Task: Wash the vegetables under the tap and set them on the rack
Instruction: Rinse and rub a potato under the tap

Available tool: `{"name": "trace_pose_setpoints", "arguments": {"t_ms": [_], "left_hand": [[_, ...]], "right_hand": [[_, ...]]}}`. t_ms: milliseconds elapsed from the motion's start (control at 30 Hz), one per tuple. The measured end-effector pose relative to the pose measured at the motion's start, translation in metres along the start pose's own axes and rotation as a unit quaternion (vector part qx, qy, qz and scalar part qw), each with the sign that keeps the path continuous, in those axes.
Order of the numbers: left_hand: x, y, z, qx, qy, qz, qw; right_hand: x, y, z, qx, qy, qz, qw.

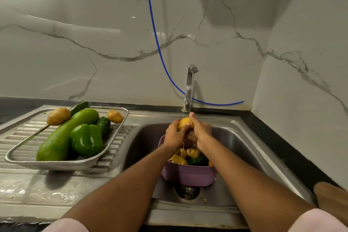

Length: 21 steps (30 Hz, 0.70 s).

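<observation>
Under the steel tap (190, 88), you are cupping a round yellow potato (185, 123) between your left hand (174, 135) and right hand (202, 130), fingers curled around it. You are holding it over the purple plastic basket (188, 174), likely so runoff is falling into the sink (243, 149).

Dim greenish indoor light, glare streaks on glossy wall (75, 24), wide-angle edge bending

Left hand (174, 134) and right hand (201, 130) gripping potato (185, 123) under tap (190, 88), purple basket (188, 174) below in sink (244, 149)
</observation>
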<state>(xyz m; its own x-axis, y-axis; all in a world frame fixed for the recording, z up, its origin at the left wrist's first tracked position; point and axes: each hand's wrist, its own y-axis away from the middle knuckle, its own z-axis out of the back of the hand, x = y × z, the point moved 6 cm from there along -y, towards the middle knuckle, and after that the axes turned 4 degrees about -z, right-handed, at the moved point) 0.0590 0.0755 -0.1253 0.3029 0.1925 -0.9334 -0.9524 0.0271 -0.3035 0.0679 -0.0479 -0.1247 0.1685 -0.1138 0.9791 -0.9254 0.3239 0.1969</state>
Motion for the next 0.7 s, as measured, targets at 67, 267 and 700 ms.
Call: {"name": "trace_pose_setpoints", "arguments": {"t_ms": [67, 267, 700], "left_hand": [[0.001, -0.001, 0.000, 0.028, 0.003, -0.008, 1.000], [-0.006, -0.003, -0.006, 0.087, 0.141, 0.047, 0.985], [0.019, -0.010, -0.014, -0.087, 0.164, 0.117, 0.976]], "right_hand": [[0.005, -0.005, 0.011, 0.007, 0.018, 0.025, 0.999], [-0.016, -0.024, 0.027, 0.053, -0.034, -0.048, 0.997], [-0.019, -0.029, 0.027, 0.047, 0.008, -0.033, 0.998]]}}
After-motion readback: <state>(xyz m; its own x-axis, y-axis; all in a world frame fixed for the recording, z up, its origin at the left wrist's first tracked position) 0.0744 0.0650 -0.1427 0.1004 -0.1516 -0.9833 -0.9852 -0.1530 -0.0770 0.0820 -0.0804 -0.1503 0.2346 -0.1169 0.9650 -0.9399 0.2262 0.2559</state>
